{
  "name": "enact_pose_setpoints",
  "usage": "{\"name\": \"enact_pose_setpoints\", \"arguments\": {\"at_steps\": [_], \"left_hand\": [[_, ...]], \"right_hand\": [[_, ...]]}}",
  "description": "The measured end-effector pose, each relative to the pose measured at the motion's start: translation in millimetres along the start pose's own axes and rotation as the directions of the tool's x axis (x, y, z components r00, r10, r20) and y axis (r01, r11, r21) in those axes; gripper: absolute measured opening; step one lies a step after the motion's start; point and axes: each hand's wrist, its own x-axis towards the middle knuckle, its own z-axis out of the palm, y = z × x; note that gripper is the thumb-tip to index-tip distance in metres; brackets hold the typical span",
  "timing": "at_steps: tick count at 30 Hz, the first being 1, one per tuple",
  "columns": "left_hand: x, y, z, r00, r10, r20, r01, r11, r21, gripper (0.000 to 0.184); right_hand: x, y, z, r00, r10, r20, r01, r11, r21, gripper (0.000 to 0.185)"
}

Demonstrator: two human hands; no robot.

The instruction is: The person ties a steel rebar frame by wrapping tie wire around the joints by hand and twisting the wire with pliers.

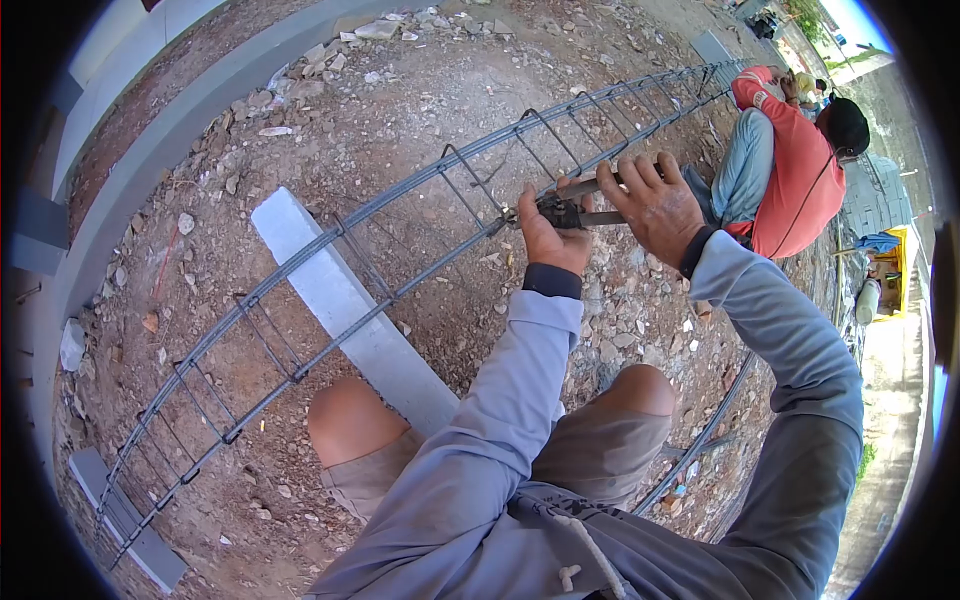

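A long rebar cage (437,268) of straight bars and rectangular stirrups runs diagonally across the view. Pincers (598,218) lie with their jaws against the cage's lower bar, near a stirrup. My right hand (655,208) grips the handles of the pincers, one handle passing under its fingers. My left hand (556,240) is closed around the head of the pincers, thumb pointing up beside the bar. Whether tie wire sits in the jaws is hidden by the left hand.
A pale block (345,290) supports the cage mid-length; another grey block (125,520) lies under its near-left end. A co-worker in a red shirt (795,185) squats at the far right. Rubble (330,60) covers the ground, and a yellow crate (892,270) stands at right.
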Motion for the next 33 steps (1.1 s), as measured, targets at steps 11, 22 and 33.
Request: {"name": "enact_pose_setpoints", "arguments": {"at_steps": [11, 22, 33], "left_hand": [[-34.7, 10.4, 0.3, 0.961, -0.124, 0.246, 0.000, 0.892, 0.452, 0.078], [-17.7, -7.0, -30.5, 0.972, -0.098, 0.211, 0.026, 0.948, 0.317, 0.064], [-3.2, -9.1, -11.4, 0.995, -0.033, 0.091, 0.019, 0.988, 0.152, 0.040]], "right_hand": [[161.9, 50.4, 13.5, 0.906, -0.392, 0.158, 0.389, 0.920, 0.051, 0.022], [53.5, 40.8, 18.8, 0.098, -0.464, 0.880, -0.877, 0.379, 0.297, 0.049], [-10.7, -17.0, -12.3, 0.985, 0.135, 0.103, -0.144, 0.986, 0.080, 0.061]]}}
